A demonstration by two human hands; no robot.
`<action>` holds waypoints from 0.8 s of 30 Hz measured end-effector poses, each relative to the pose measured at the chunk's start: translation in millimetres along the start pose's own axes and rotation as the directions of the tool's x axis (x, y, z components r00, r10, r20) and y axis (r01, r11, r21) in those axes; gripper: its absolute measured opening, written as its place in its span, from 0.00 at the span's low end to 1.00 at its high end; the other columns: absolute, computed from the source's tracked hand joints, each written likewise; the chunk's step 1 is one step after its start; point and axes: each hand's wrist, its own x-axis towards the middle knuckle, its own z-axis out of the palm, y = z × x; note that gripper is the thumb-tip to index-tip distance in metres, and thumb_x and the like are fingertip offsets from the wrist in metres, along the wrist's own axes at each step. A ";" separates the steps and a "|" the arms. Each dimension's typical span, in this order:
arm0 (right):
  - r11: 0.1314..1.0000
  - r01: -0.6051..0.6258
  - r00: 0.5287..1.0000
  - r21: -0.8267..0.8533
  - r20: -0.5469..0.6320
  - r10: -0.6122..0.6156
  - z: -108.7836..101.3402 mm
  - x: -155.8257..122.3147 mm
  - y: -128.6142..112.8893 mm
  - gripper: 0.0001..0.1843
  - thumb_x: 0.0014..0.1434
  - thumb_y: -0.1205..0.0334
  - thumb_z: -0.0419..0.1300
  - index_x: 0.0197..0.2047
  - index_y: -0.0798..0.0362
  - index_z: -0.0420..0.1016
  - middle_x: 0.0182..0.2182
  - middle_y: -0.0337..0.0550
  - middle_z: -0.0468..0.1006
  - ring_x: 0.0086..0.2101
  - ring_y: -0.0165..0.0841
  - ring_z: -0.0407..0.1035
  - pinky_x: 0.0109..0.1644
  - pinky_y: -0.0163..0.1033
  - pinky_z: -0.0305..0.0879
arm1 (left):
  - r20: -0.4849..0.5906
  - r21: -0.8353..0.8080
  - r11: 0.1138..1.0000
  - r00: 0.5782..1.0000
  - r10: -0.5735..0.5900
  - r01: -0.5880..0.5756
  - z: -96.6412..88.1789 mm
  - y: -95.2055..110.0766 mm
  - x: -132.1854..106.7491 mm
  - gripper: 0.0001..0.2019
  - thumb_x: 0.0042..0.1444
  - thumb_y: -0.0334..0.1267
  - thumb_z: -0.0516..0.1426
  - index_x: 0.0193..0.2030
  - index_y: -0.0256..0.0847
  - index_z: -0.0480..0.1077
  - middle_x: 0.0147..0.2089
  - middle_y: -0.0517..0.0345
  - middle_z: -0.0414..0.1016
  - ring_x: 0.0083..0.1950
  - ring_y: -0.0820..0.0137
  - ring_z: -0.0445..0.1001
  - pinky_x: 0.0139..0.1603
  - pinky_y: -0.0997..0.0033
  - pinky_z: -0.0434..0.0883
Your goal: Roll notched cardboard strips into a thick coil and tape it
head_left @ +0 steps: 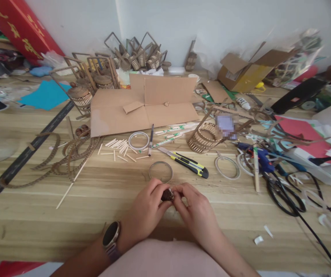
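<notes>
Close to the table's front edge, my left hand [153, 204] is closed around a small dark brown rounded piece [167, 194] with a rough, patterned surface. My right hand [193, 207] pinches at its right end, where a pale bit shows; the fingers hide most of both. Just beyond the fingertips lies a thin brown ring [161, 172]. A yellow-and-black utility knife [190, 163] rests farther out with its blade extended. Left of it are a dark pen [151, 139], a roll of white tape [138, 141] and several short cut sticks [119, 145].
Brown corrugated strips [76, 154] curl at left. A small slatted basket [203, 137] and a flattened cardboard box [119, 111] stand behind the tools. At right are a blue glue gun [265, 159], black cable [283, 198] and another tape roll [227, 167]. Finished-looking lidded buckets [80, 98] line the back left.
</notes>
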 end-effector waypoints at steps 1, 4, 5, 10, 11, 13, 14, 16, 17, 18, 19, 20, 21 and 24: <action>1.000 -0.018 1.000 0.025 0.005 0.018 -0.6 0.3 -0.3 0.11 0.65 0.69 0.51 0.36 0.51 0.73 0.30 0.42 0.79 0.32 0.35 0.75 0.35 0.37 0.70 | -0.002 -0.001 1.000 1.000 0.001 -0.001 0.1 -0.4 -0.1 0.16 0.56 0.22 0.59 0.49 0.41 0.68 0.45 0.54 0.73 0.45 0.64 0.77 0.45 0.64 0.77; 0.993 -0.063 0.998 0.098 0.019 0.061 -3.5 1.4 -2.2 0.10 0.64 0.69 0.52 0.36 0.50 0.73 0.31 0.42 0.80 0.33 0.35 0.76 0.36 0.37 0.71 | -0.012 -0.003 1.000 1.000 0.007 -0.007 1.1 -2.3 -0.5 0.16 0.57 0.23 0.60 0.50 0.42 0.68 0.45 0.55 0.73 0.45 0.64 0.77 0.46 0.64 0.77; 0.991 -0.069 0.998 0.115 0.024 0.066 -4.5 1.7 -2.9 0.10 0.64 0.68 0.52 0.36 0.50 0.74 0.31 0.42 0.80 0.33 0.35 0.76 0.37 0.37 0.71 | -0.015 -0.003 1.000 1.000 0.007 -0.007 1.5 -2.9 -0.7 0.16 0.56 0.23 0.60 0.50 0.43 0.68 0.45 0.55 0.73 0.45 0.64 0.77 0.46 0.64 0.77; 0.993 -0.057 0.998 0.107 0.017 0.056 -6.8 2.0 -3.7 0.08 0.61 0.68 0.55 0.36 0.50 0.76 0.30 0.40 0.81 0.32 0.34 0.76 0.35 0.36 0.70 | 0.006 -0.006 1.000 1.000 -0.007 0.007 2.4 -3.3 -0.7 0.16 0.57 0.23 0.59 0.50 0.42 0.68 0.45 0.54 0.73 0.45 0.64 0.77 0.46 0.64 0.77; 0.995 -0.052 0.999 0.089 0.011 0.051 -6.7 2.0 -3.1 0.09 0.62 0.68 0.55 0.36 0.50 0.76 0.29 0.40 0.81 0.31 0.34 0.76 0.35 0.36 0.70 | 0.013 -0.015 1.000 1.000 -0.008 0.008 2.2 -3.0 -0.4 0.15 0.57 0.23 0.59 0.50 0.41 0.68 0.46 0.53 0.73 0.45 0.63 0.77 0.46 0.63 0.77; 0.999 -0.031 1.000 0.039 0.009 0.030 -6.6 2.6 -1.1 0.10 0.62 0.69 0.54 0.34 0.51 0.75 0.27 0.40 0.80 0.30 0.34 0.75 0.33 0.36 0.68 | 0.018 -0.036 0.999 1.000 -0.010 0.011 1.7 -2.2 0.4 0.15 0.57 0.23 0.60 0.49 0.40 0.69 0.47 0.52 0.74 0.47 0.62 0.77 0.47 0.63 0.76; 1.000 -0.013 1.000 0.006 0.010 0.013 -6.8 3.1 0.2 0.11 0.62 0.69 0.53 0.33 0.51 0.75 0.27 0.40 0.79 0.29 0.34 0.74 0.32 0.36 0.67 | 0.022 -0.046 0.999 1.000 -0.015 0.016 1.4 -1.7 0.8 0.16 0.56 0.22 0.60 0.49 0.40 0.69 0.47 0.51 0.75 0.48 0.62 0.77 0.48 0.62 0.76; 0.997 0.028 1.000 -0.067 0.000 -0.028 -8.2 4.4 3.1 0.11 0.63 0.69 0.52 0.31 0.52 0.72 0.25 0.41 0.77 0.27 0.34 0.73 0.31 0.36 0.66 | 0.040 -0.061 0.998 0.999 -0.028 0.030 0.8 -0.5 1.6 0.16 0.55 0.22 0.61 0.49 0.39 0.69 0.48 0.50 0.76 0.49 0.61 0.77 0.49 0.61 0.76; 0.994 0.046 0.999 -0.097 -0.009 -0.047 -9.4 5.0 4.5 0.12 0.63 0.68 0.52 0.30 0.52 0.72 0.24 0.41 0.77 0.27 0.34 0.72 0.30 0.36 0.65 | 0.052 -0.066 0.997 0.998 -0.031 0.034 0.5 0.1 1.9 0.17 0.55 0.22 0.61 0.49 0.39 0.69 0.48 0.50 0.76 0.49 0.60 0.77 0.50 0.61 0.76; 0.991 0.053 0.998 -0.119 -0.019 -0.056 -10.9 5.5 5.7 0.12 0.64 0.68 0.51 0.29 0.51 0.71 0.24 0.41 0.76 0.26 0.34 0.72 0.30 0.36 0.65 | 0.061 -0.068 0.997 0.998 -0.030 0.034 0.3 0.7 2.0 0.17 0.55 0.22 0.62 0.50 0.39 0.69 0.48 0.50 0.77 0.49 0.60 0.77 0.50 0.61 0.76; 0.990 0.051 0.998 -0.129 -0.028 -0.055 -12.5 5.7 6.5 0.12 0.64 0.68 0.51 0.29 0.51 0.70 0.24 0.40 0.75 0.26 0.34 0.71 0.30 0.36 0.64 | 0.064 -0.069 0.997 0.998 -0.029 0.033 0.3 1.1 2.0 0.17 0.55 0.22 0.62 0.50 0.39 0.69 0.48 0.50 0.77 0.49 0.60 0.77 0.50 0.61 0.76; 0.992 0.040 0.999 -0.122 -0.032 -0.044 -14.1 5.5 6.7 0.13 0.64 0.68 0.51 0.29 0.51 0.70 0.23 0.40 0.75 0.26 0.34 0.71 0.30 0.36 0.64 | 0.059 -0.068 0.997 0.998 -0.026 0.030 0.3 1.5 1.9 0.18 0.55 0.22 0.62 0.50 0.40 0.69 0.48 0.51 0.77 0.49 0.60 0.78 0.49 0.61 0.76; 0.995 0.024 0.999 -0.099 -0.025 -0.026 -15.4 5.1 6.5 0.13 0.64 0.68 0.51 0.29 0.51 0.70 0.23 0.39 0.75 0.26 0.34 0.71 0.30 0.36 0.64 | 0.053 -0.066 0.997 0.998 -0.024 0.028 0.3 1.7 1.7 0.18 0.55 0.23 0.62 0.50 0.40 0.69 0.48 0.51 0.77 0.49 0.60 0.78 0.49 0.61 0.76; 1.000 -0.022 0.999 0.014 0.033 0.022 -16.8 2.3 3.2 0.09 0.63 0.67 0.54 0.32 0.51 0.72 0.25 0.39 0.76 0.28 0.33 0.73 0.32 0.35 0.66 | 0.038 -0.049 0.999 0.999 -0.022 0.024 1.0 1.4 1.1 0.16 0.56 0.23 0.61 0.50 0.40 0.69 0.47 0.51 0.77 0.48 0.61 0.78 0.48 0.60 0.76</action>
